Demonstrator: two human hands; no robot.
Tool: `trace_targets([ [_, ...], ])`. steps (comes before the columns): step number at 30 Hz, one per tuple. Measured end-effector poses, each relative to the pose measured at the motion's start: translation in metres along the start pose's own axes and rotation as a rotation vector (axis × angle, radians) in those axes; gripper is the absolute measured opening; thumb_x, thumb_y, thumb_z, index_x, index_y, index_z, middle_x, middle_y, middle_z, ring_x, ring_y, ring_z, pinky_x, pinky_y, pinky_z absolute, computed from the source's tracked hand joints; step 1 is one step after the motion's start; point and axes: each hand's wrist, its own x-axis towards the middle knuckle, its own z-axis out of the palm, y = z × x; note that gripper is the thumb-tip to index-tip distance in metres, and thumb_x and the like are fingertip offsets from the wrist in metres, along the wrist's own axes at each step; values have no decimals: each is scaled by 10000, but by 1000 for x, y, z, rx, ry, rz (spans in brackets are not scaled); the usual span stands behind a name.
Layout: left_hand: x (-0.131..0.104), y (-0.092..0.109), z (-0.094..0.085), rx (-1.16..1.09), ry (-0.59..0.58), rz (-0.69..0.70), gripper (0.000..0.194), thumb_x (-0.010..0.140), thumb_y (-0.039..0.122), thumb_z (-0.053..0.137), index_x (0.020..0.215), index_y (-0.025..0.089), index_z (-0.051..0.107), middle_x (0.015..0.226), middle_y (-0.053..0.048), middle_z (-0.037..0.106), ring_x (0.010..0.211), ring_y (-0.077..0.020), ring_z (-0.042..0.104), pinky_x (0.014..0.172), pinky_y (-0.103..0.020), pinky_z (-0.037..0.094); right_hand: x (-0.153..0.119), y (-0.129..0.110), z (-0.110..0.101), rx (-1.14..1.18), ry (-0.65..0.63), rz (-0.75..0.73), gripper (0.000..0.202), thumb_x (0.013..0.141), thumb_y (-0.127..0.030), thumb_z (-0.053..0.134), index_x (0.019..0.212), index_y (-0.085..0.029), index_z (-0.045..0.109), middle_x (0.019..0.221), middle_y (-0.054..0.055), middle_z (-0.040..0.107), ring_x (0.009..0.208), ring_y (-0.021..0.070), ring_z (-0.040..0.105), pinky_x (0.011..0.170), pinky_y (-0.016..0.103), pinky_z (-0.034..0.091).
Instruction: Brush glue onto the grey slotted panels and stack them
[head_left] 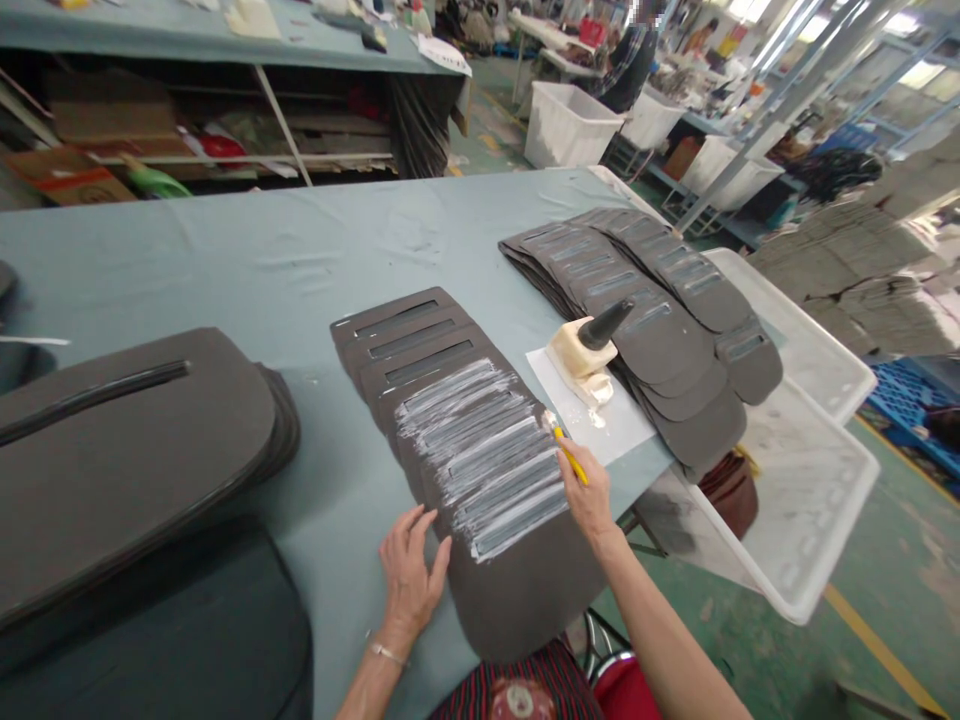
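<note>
My right hand (586, 492) is closed around a yellow-handled brush (571, 460), its whitish tip at the right edge of the dark panels. These dark grey panels (517, 600) overlap in a row on the table, each with a long slot; wet-looking white streaks (480, 450) cover the nearer slots. My left hand (412, 570) rests with fingers apart at the panels' left edge and holds nothing. Beyond the brush, a cream-coloured glue container (576, 352) with a black cone-shaped piece (607, 325) on top stands on a white sheet (626, 440) spotted with white drips.
Slotted dark panels (660, 350) lie fanned at the right, overhanging the blue-green table (337, 250). Larger dark pieces (135, 440) are stacked at the left. White plastic bins (817, 510) stand off the right edge. A person (630, 65) is in the background.
</note>
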Motion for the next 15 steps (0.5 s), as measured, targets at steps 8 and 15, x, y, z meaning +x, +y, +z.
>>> trace_targets([
  [8, -38, 33, 8, 102, -205, 217, 552, 794, 367, 561, 1303, 190, 442, 1367, -139, 441, 1314, -296, 329, 1063, -493, 250, -89, 62, -19, -337, -120, 66, 343, 967, -281, 319, 1159, -178, 584, 916, 115, 643, 876, 216, 593, 778, 344, 487],
  [15, -38, 37, 10, 70, -215, 210, 454, 788, 392, 573, 1185, 180, 514, 1314, -147, 476, 1287, -306, 358, 1048, -501, 268, -83, 67, -20, -322, -134, 32, 317, 968, -262, 324, 1158, -167, 559, 955, 126, 626, 907, 219, 564, 810, 357, 465],
])
